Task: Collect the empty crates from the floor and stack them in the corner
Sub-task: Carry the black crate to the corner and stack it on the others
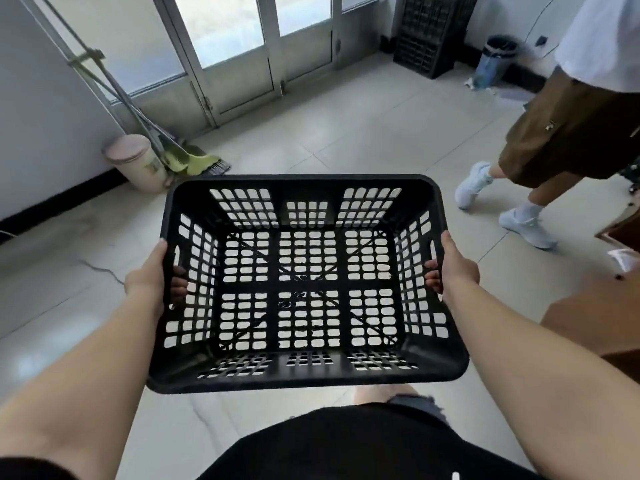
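An empty black crate (308, 282) was held above the tiled floor (363, 133).
A stack of black crates (429, 32) stood in the far corner beside a bin (495, 60). The crate's short sides were gripped by the left hand (147, 278) and right hand (457, 268), fingers curled through the handle slots.

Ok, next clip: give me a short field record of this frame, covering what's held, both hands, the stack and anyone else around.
held item: black crate, empty, carried level above the floor
left hand: grips the crate's left side handle
right hand: grips the right side handle
stack: dark crates piled in the far corner by the doors
bystander: stands at right, between carrier and corner
other: broom and bin at left wall
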Available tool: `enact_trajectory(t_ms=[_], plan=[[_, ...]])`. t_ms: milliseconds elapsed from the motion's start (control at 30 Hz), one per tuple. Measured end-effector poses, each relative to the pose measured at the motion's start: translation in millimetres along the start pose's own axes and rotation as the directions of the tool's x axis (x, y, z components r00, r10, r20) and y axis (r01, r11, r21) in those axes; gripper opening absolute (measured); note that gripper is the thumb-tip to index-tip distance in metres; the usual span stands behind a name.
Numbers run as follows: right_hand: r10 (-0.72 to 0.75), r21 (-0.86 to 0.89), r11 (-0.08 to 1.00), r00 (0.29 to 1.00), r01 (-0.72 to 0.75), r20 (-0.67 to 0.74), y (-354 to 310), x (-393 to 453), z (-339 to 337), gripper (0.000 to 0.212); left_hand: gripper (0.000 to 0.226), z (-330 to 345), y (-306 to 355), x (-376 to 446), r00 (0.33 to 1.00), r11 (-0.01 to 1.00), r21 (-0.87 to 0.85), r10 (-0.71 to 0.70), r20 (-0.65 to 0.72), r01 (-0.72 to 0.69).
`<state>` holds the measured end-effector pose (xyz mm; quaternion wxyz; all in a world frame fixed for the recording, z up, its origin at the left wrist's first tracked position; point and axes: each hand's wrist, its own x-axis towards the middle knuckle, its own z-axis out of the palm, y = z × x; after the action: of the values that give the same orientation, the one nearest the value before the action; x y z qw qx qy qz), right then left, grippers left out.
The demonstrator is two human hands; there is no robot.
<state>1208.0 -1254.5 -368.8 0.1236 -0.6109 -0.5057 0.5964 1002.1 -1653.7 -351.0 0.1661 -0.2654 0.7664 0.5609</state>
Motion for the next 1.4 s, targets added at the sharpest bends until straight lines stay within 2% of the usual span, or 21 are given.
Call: enact_trajectory(t_ms=[300, 733, 900, 1133, 1400], plan=[[-0.029, -0.042, 0.999, 0.998, 0.031, 0.048, -81.8, 61.8, 117.1, 0.064, 0.066, 28.2, 73.1, 84.3, 0.997, 0.996, -0.090, -0.027, -0.073, 0.020], [-0.077, -0.124, 0.988, 0.992, 0.090, 0.102, -249.5, 173.6, 286.7, 0.066, 0.064, 105.4, 207.7, 224.9, 0.978, 0.985, -0.169, -0.055, -0.203, 0.020], [-0.098, -0.149, 0.982, 0.991, 0.112, 0.094, -299.5, 204.4, 362.8, 0.067, 0.064, 125.5, 260.6, 301.3, 0.975, 0.982, -0.187, -0.070, -0.210, 0.030], [-0.082, -0.112, 0.990, 0.997, 0.083, 0.015, -360.7, 240.1, 458.0, 0.066, 0.064, 153.2, 354.6, 417.6, 0.985, 0.977, -0.208, -0.075, -0.153, 0.042], [-0.062, -0.078, 0.995, 0.996, 0.057, -0.059, -433.4, 294.9, 547.3, 0.067, 0.063, 204.7, 461.7, 527.3, 0.993, 0.990, -0.138, -0.050, -0.104, 0.035]])
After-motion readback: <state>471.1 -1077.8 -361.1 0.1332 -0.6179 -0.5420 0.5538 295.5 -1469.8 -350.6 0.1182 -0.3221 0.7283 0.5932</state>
